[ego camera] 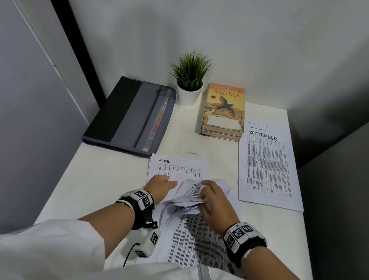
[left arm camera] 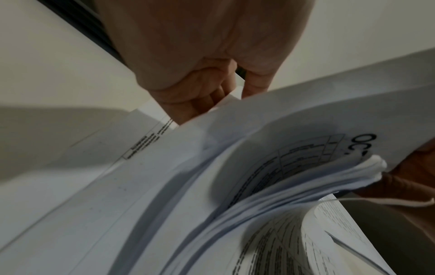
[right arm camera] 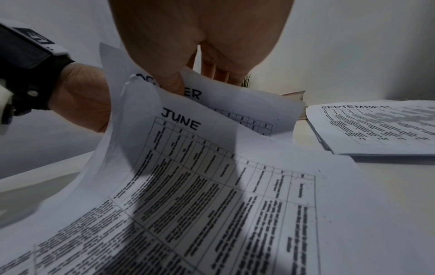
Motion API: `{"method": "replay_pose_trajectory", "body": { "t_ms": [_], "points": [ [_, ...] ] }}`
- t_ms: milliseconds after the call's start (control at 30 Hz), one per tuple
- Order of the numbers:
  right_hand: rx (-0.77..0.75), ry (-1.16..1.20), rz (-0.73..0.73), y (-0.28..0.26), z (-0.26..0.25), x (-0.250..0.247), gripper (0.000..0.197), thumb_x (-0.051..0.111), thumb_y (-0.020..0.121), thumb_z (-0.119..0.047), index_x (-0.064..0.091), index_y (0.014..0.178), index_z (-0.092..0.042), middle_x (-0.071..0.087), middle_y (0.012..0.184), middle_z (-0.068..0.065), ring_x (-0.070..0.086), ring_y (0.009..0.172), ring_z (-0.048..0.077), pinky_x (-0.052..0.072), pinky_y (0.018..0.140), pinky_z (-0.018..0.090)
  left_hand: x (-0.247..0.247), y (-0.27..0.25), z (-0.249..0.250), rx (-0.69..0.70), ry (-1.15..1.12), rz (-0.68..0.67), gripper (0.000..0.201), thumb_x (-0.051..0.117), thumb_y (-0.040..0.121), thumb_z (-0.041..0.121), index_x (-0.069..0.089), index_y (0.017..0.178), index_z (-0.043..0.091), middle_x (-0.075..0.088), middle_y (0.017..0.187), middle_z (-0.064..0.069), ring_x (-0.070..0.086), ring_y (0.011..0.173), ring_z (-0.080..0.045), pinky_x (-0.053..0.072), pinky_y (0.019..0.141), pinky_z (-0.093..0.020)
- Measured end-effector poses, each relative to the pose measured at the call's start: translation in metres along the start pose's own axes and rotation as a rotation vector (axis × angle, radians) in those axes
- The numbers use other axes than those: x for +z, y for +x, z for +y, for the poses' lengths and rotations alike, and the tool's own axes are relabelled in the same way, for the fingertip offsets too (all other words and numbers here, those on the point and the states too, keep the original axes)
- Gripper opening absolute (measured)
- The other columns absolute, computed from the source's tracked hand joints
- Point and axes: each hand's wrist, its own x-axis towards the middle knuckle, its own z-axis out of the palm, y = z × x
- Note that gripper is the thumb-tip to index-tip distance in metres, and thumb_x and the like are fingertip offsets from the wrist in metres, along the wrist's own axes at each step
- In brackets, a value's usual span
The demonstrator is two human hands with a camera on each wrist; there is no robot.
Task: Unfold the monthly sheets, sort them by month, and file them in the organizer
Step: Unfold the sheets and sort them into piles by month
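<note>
Closed organizer point(ego camera: 131, 117), coloured tabs inside

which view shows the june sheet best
The right wrist view: the June sheet fills it, heading and table readable. The head view shows only curled, overlapping sheets by the right hand. The left wrist view shows no June heading.

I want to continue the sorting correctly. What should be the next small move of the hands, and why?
Probably the right hand should draw out the October sheet it pinches and lay it beside the September pile. The left hand holds the fanned stack, and the organizer lies closed.
</note>
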Motion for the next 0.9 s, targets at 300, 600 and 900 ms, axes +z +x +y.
{"method": "replay_pose_trajectory", "body": {
  "t_ms": [300, 600, 900],
  "points": [
    [0.013, -0.03, 0.014, -0.0012, -0.0024, -0.0028, 0.018, 0.065, 0.081, -0.014, 0.049, 0.089, -0.019, 0.051, 0.095, -0.004, 0.048, 0.086, 0.018, 0.045, 0.063, 0.029, 0.0009, -0.0012, 0.0013, 0.004, 0.025, 0.009, 0.045, 0.058, 0.094, 0.018, 0.027, 0.062, 0.019, 0.027, 0.064, -0.003, 0.026, 0.057, -0.015, 0.019, 0.054, -0.029],
    [0.004, 0.011, 0.022, -0.0001, -0.0003, 0.0002, 0.016, 0.065, 0.083, -0.011, 0.051, 0.092, -0.015, 0.052, 0.122, 0.002, 0.051, 0.104, 0.018, 0.041, 0.076, 0.021, 0.0019, 0.0005, -0.0004, -0.031, -0.021, -0.009, 0.029, 0.058, 0.095, 0.018, 0.039, 0.073, 0.013, 0.036, 0.076, -0.008, 0.034, 0.07, -0.017, 0.024, 0.06, -0.028],
    [0.023, -0.002, 0.012, -0.0001, 0.0016, 0.0017, 0.019, 0.064, 0.084, -0.014, 0.047, 0.089, -0.02, 0.045, 0.109, -0.007, 0.049, 0.078, 0.013, 0.04, 0.057, 0.019, 0.0015, 0.0008, 0.0014, -0.038, 0.037, -0.02, 0.038, 0.049, 0.099, 0.019, 0.037, 0.062, 0.021, 0.041, 0.071, -0.003, 0.038, 0.069, -0.019, 0.03, 0.056, -0.027]
  ]
}}
